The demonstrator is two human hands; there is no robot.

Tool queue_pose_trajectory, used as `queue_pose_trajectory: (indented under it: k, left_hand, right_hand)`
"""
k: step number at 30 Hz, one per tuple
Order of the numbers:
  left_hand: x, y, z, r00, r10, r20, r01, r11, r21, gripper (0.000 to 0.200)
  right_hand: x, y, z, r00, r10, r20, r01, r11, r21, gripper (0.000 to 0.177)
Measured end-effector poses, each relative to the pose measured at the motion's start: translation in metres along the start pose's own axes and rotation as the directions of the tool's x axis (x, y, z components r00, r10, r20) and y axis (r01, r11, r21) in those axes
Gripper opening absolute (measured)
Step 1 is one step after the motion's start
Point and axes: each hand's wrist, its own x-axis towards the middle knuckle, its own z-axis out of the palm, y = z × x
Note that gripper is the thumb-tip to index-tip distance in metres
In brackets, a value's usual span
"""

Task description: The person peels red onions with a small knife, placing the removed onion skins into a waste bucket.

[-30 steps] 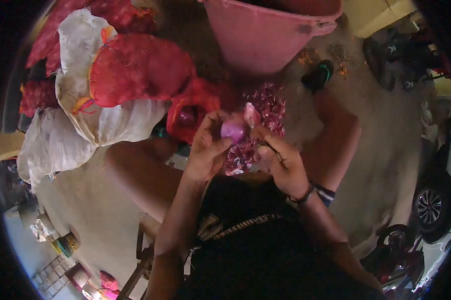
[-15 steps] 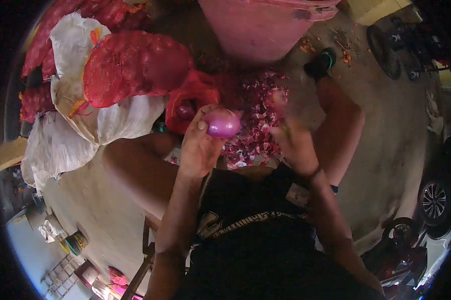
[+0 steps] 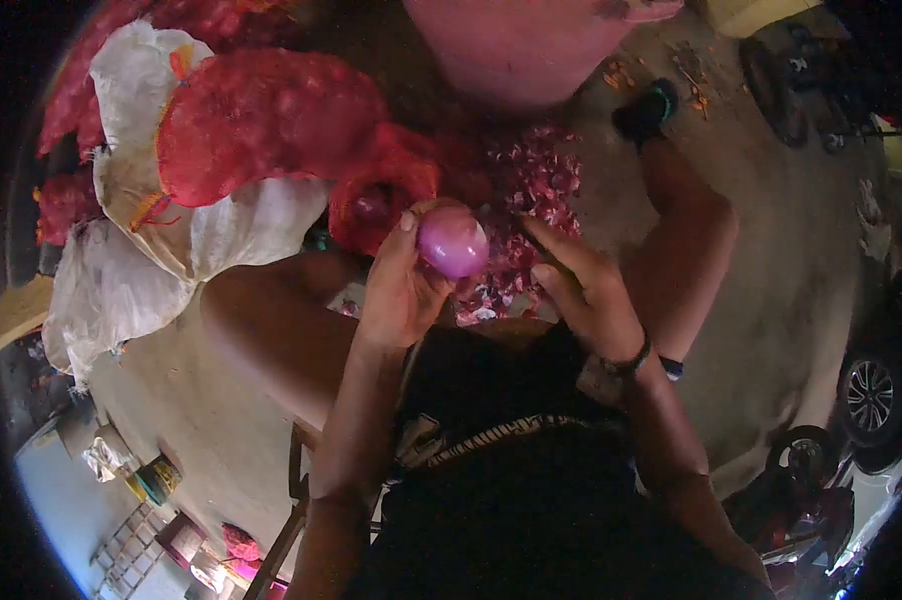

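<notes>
My left hand (image 3: 399, 290) is closed around a shiny purple onion (image 3: 455, 243), with the thumb on its left side. The onion sits in front of the opening of a red mesh sack (image 3: 369, 212), where another onion shows dimly. To the right, apart from the onion, is my right hand (image 3: 593, 300). Its fingers reach forward and the thumb stands away from them; the undersides of the fingers are in shadow. Beneath and beyond both hands, a pile of red and white onion skins (image 3: 536, 180) covers the floor between my legs.
A full red mesh sack (image 3: 271, 125) lies on white woven sacks (image 3: 256, 225) at the left. A large pink tub (image 3: 531, 50) stands ahead. My feet and bent legs flank the skins. At the right edge are a wheel (image 3: 869, 393) and other vehicle parts.
My right hand, blurred before near the skins, has come slightly left and back, closer to the onion. The onion has turned a little in my left hand and shifted slightly right.
</notes>
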Motion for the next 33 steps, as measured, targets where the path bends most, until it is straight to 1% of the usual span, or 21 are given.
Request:
queue_pose_trajectory:
  k: [2,3,5,7,8,10,12,15,17,18,20,23,24,26,29,31,33]
  left_hand:
    - [-0.003,0.0,0.009,0.988,-0.024,-0.152,0.03,0.999,0.042,0.041]
    - [-0.003,-0.001,0.009,0.988,-0.025,-0.155,0.035,0.997,0.065,0.04]
    - [0.0,-0.002,0.006,0.987,-0.023,-0.162,0.041,0.993,0.107,0.039]
    - [-0.002,0.001,0.012,0.983,-0.046,-0.179,0.07,0.99,0.127,0.036]
    - [-0.004,0.002,0.015,0.98,-0.056,-0.189,0.083,0.987,0.138,0.035]
    - [-0.005,0.0,0.016,0.985,0.021,-0.169,0.014,0.978,0.206,0.032]
    - [-0.006,0.0,0.016,0.988,0.07,-0.138,-0.033,0.966,0.255,0.03]
    - [-0.006,0.001,0.014,0.992,0.089,-0.095,-0.058,0.957,0.283,0.028]
    - [-0.007,0.0,0.014,0.992,0.086,-0.096,-0.056,0.958,0.282,0.028]
    - [-0.008,0.001,0.011,0.995,0.067,-0.079,-0.04,0.951,0.306,0.032]
    - [-0.009,0.002,0.003,0.999,0.031,-0.044,-0.013,0.935,0.356,0.039]
    - [-0.014,0.008,0.021,0.99,0.077,-0.12,-0.042,0.963,0.266,0.031]
    - [-0.014,0.008,0.018,0.994,0.07,-0.078,-0.047,0.965,0.257,0.032]
    - [-0.012,0.008,0.009,0.998,0.056,0.007,-0.056,0.969,0.24,0.034]
    - [-0.013,0.007,0.007,0.991,0.103,0.079,-0.119,0.965,0.234,0.036]
    - [-0.013,0.007,0.002,0.98,0.114,0.163,-0.148,0.966,0.211,0.041]
    - [-0.013,0.009,0.0,0.962,0.136,0.236,-0.184,0.963,0.195,0.044]
  right_hand:
    - [-0.002,-0.012,-0.004,0.995,-0.088,0.053,0.084,0.994,0.074,0.048]
    - [-0.003,-0.017,-0.006,0.988,-0.133,0.077,0.124,0.986,0.113,0.05]
    - [-0.001,-0.026,-0.001,0.97,-0.238,0.053,0.234,0.969,0.076,0.053]
    - [-0.001,-0.034,-0.001,0.966,-0.244,0.084,0.246,0.969,-0.01,0.055]
    - [-0.001,-0.037,-0.003,0.973,-0.197,0.119,0.207,0.975,-0.077,0.056]
    - [-0.001,-0.041,-0.005,0.979,-0.132,0.158,0.158,0.974,-0.162,0.057]
    - [-0.001,-0.044,-0.004,0.98,-0.101,0.172,0.135,0.971,-0.196,0.057]
    - [0.0,-0.04,-0.007,0.973,-0.088,0.214,0.123,0.981,-0.153,0.054]
    - [0.001,-0.029,-0.003,0.967,-0.201,0.158,0.205,0.979,-0.007,0.05]
    - [0.001,-0.025,-0.002,0.959,-0.254,0.124,0.248,0.967,0.065,0.049]
    - [-0.002,-0.027,-0.004,0.977,-0.178,0.117,0.159,0.975,0.156,0.045]
    - [-0.005,-0.031,-0.006,0.987,-0.076,0.145,0.037,0.966,0.255,0.043]
    - [-0.006,-0.032,-0.007,0.986,-0.045,0.159,-0.002,0.96,0.28,0.042]
    - [-0.01,-0.032,-0.007,0.992,0.02,0.128,-0.063,0.937,0.343,0.043]
    - [-0.016,-0.027,-0.005,0.989,0.119,0.091,-0.147,0.885,0.442,0.045]
    - [-0.018,-0.019,-0.005,0.985,0.145,0.088,-0.17,0.817,0.551,0.046]
    - [-0.016,-0.009,-0.008,0.986,0.128,0.103,-0.163,0.702,0.694,0.046]
